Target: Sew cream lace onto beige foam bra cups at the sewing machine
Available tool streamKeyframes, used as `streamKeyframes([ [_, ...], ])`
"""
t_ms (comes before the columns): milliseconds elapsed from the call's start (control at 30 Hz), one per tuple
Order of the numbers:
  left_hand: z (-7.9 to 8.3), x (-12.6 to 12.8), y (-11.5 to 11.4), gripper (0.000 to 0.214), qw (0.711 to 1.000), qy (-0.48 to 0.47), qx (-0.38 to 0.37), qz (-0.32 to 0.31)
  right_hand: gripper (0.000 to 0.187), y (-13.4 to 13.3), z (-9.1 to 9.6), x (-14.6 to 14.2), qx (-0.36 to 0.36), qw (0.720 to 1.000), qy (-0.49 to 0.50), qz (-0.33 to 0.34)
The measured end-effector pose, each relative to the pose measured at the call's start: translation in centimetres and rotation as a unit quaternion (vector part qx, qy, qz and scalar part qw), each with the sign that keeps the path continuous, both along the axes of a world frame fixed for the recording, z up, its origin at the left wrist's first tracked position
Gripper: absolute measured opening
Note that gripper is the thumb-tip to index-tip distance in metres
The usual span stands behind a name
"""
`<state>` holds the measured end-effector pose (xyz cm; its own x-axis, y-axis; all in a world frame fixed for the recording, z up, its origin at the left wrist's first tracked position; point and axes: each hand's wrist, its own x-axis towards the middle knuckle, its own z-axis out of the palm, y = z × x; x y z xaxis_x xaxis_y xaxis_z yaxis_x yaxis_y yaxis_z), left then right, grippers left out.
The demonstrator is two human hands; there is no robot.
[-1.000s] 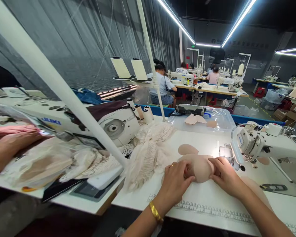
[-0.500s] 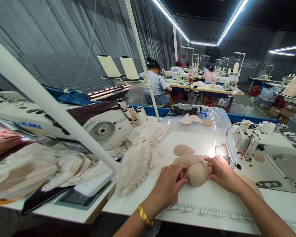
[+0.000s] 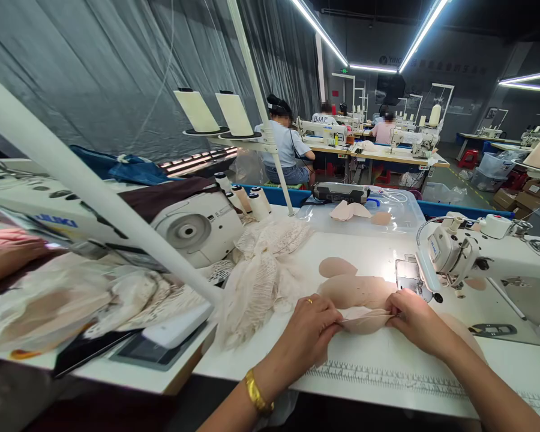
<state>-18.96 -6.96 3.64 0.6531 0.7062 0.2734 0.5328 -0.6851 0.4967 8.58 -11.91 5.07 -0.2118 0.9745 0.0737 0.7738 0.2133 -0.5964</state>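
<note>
Between my two hands a beige fabric cup (image 3: 364,322) is held by its ends, its layered upper edge facing up and its rounded side toward me. My left hand (image 3: 312,330) pinches the left end, and a ring and a gold bracelet show on that arm. The right end is pinched by my right hand (image 3: 411,318), close to the sewing machine's needle area. Just behind lies a wider beige fabric piece (image 3: 357,291), flat on the white table. A teardrop-shaped beige piece (image 3: 337,266) rests beyond it.
A sewing machine (image 3: 459,252) stands at the right, scissors-like snips (image 3: 492,330) beside it. Cream lace (image 3: 263,276) is heaped at the left by a slanting white pole (image 3: 117,210). A clear plastic lid (image 3: 400,207) carries more beige pieces. Another person's hand (image 3: 13,255) is at far left.
The cup has turned from a rounded, face-up shape into a strip stretched between my hands, edge up. My right hand has closed on its right end. The view has shifted slightly.
</note>
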Motion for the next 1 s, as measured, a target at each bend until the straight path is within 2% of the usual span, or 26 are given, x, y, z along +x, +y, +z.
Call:
streamKeyframes([
  [100, 0.5, -0.2, -0.6, 0.024, 0.998, -0.068, 0.01, -0.008, 0.018, -2.1, -0.1, 0.1, 0.085, 0.996, -0.026, -0.005],
  [167, 1.4, -0.9, -1.1, 0.024, 0.993, -0.102, -0.052, -0.001, 0.016, -4.2, 0.2, 0.7, 0.095, 0.995, -0.003, -0.021],
  [267, 2.1, -2.9, -1.8, 0.026, 0.966, -0.149, -0.201, 0.06, 0.015, -7.7, 0.3, 3.0, 0.028, 0.995, 0.067, -0.061],
  [367, 0.8, -5.0, -2.0, 0.035, 0.932, -0.186, -0.277, 0.144, 0.022, -10.8, -1.2, 6.5, -0.056, 0.981, 0.124, -0.135],
  [433, -0.6, -6.1, -2.0, 0.042, 0.929, -0.168, -0.239, 0.226, 0.033, -12.1, -2.9, 9.1, -0.062, 0.969, 0.135, -0.197],
  [500, -1.5, -6.6, -1.8, 0.054, 0.932, -0.141, -0.124, 0.31, 0.046, -12.8, -4.4, 11.1, -0.01, 0.965, 0.061, -0.254],
  [533, -1.6, -6.6, -1.7, 0.059, 0.932, -0.13, -0.06, 0.332, 0.049, -12.8, -4.8, 11.7, 0.035, 0.963, 0.015, -0.269],
  [600, -1.0, -6.1, -1.1, 0.056, 0.945, -0.107, 0.028, 0.308, 0.048, -12.3, -4.8, 11.6, 0.117, 0.957, -0.049, -0.26],
  [667, 0.5, -4.9, -0.1, 0.046, 0.968, -0.072, 0.043, 0.238, 0.038, -11.0, -3.6, 9.7, 0.148, 0.967, -0.053, -0.202],
  [733, 2.1, -3.4, 1.5, 0.042, 0.984, -0.022, 0.02, 0.177, 0.031, -9.2, -1.9, 6.5, 0.108, 0.986, -0.017, -0.122],
  [833, 3.4, -1.1, 4.2, 0.05, 0.99, 0.066, -0.051, 0.112, 0.023, -5.5, 0.3, 1.4, 0.045, 0.995, 0.018, -0.086],
  [933, 3.1, 0.3, 6.0, 0.051, 0.985, 0.113, -0.113, 0.057, 0.021, -1.4, 1.2, -1.7, 0.001, 0.997, 0.038, -0.063],
  [1000, 2.5, 0.7, 6.5, 0.051, 0.986, 0.108, -0.121, 0.037, 0.021, 1.2, 1.0, -2.8, -0.005, 0.998, 0.026, -0.059],
])
